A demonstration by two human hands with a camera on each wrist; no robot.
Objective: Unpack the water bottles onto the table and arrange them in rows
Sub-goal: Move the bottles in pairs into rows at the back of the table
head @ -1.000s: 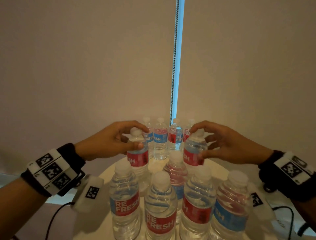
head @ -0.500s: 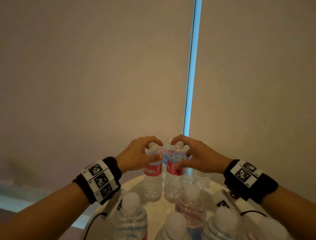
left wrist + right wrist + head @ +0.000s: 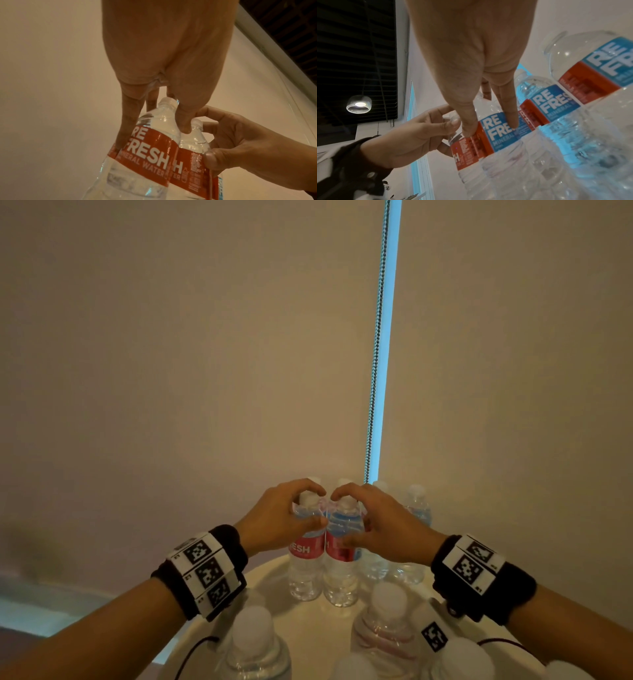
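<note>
Two clear water bottles with red and blue labels stand side by side near the far edge of the round white table (image 3: pixel 274 571). My left hand (image 3: pixel 284 518) grips the neck and shoulder of the left bottle (image 3: pixel 306 563). My right hand (image 3: pixel 373 525) grips the top of the right bottle (image 3: pixel 340 573). The left wrist view shows my left fingers (image 3: pixel 128 121) curled round the left bottle (image 3: pixel 150 152). My right fingers (image 3: pixel 469 121) curl over the right bottle (image 3: pixel 496 129) in the right wrist view. Both bottles stand on the table and touch each other.
More bottles (image 3: pixel 411 542) stand behind and to the right, against the beige blind (image 3: pixel 171 371). Several capped bottles (image 3: pixel 253 642) crowd the near part of the table. A bead chain (image 3: pixel 376 337) hangs beside a bright window strip. Cables run from my wristbands.
Both hands carried their bottles away from me and inward, then set them down together just in front of the back row. The head view tilted up.
</note>
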